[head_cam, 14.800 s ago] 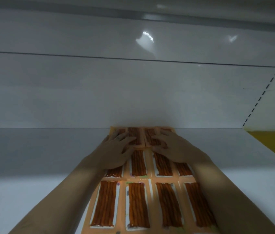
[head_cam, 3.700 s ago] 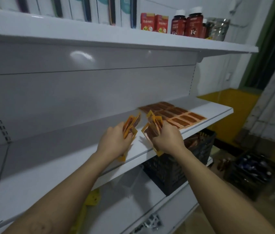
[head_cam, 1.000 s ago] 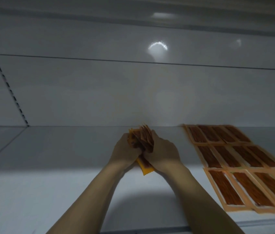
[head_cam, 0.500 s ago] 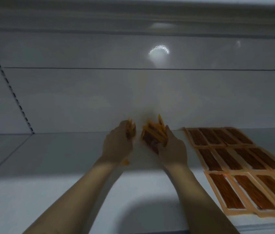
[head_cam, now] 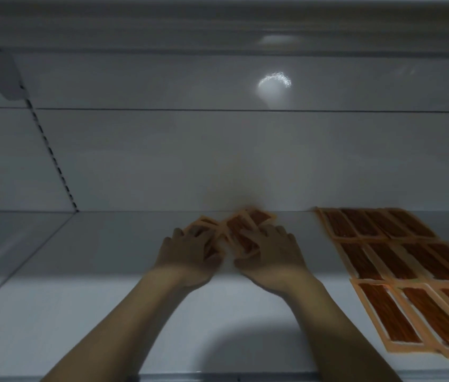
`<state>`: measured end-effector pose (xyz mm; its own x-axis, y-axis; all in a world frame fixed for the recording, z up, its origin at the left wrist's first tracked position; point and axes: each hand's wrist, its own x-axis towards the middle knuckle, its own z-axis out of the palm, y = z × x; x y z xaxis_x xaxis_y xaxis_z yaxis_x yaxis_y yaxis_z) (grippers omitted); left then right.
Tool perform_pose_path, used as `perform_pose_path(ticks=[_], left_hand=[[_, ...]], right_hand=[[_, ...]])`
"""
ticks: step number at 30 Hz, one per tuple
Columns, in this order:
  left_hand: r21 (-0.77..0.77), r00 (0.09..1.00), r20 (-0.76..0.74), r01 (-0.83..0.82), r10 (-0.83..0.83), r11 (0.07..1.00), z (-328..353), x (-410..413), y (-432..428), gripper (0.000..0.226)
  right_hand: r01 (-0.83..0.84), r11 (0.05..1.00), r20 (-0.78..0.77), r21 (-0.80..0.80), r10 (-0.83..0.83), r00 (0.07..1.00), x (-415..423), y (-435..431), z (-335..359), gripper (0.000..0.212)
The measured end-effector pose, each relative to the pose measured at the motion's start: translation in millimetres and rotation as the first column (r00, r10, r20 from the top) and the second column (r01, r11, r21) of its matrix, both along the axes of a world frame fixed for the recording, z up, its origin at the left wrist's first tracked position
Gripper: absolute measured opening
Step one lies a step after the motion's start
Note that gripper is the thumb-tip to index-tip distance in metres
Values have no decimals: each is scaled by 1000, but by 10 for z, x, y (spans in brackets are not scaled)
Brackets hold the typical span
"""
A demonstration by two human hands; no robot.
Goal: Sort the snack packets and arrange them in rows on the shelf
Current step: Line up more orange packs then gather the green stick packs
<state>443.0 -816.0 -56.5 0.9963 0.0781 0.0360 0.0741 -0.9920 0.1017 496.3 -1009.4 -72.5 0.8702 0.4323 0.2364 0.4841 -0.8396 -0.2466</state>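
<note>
A loose heap of orange snack packets (head_cam: 241, 230) lies on the white shelf (head_cam: 107, 312), near the middle and close against the grey back panel (head_cam: 162, 161), the packets overlapping each other at different angles. Both hands lie on this heap. The left hand (head_cam: 187, 252) lies palm down on its left part and the right hand (head_cam: 270, 252) palm down on its right part. The fingers (head_cam: 278, 234) of both are laid out fairly straight and a little spread, resting flat on the packets rather than pinching any, though blur hides the fingertips. To the right, apart from the heap, more packets (head_cam: 391, 260) lie flat in neat rows, edge to edge, running from the back panel toward the shelf's front. A slotted upright (head_cam: 52, 161) runs down the panel at left.
</note>
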Motion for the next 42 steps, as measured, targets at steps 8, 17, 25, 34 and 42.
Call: perform_pose_path(ticks=[8, 17, 25, 34, 42], left_hand=[[-110, 977, 192, 120, -97, 987, 3, -35, -227, 59], [-464, 965, 205, 243, -164, 852, 41, 224, -481, 48], [-219, 994, 99, 60, -39, 974, -73, 473, -716, 46], [-432, 968, 232, 11, 99, 902, -115, 417, -735, 18], [-675, 952, 231, 9, 200, 737, -112, 388, -749, 35]], right_hand=[[230, 964, -55, 137, -224, 973, 232, 148, 86, 76], [294, 838, -262, 460, -188, 947, 141, -9, 4, 36], [480, 596, -336, 644, -343, 877, 190, -175, 12, 15], [534, 567, -376, 627, -380, 845, 251, -188, 9, 9], [488, 661, -351, 570, -342, 872, 259, -178, -4, 18]])
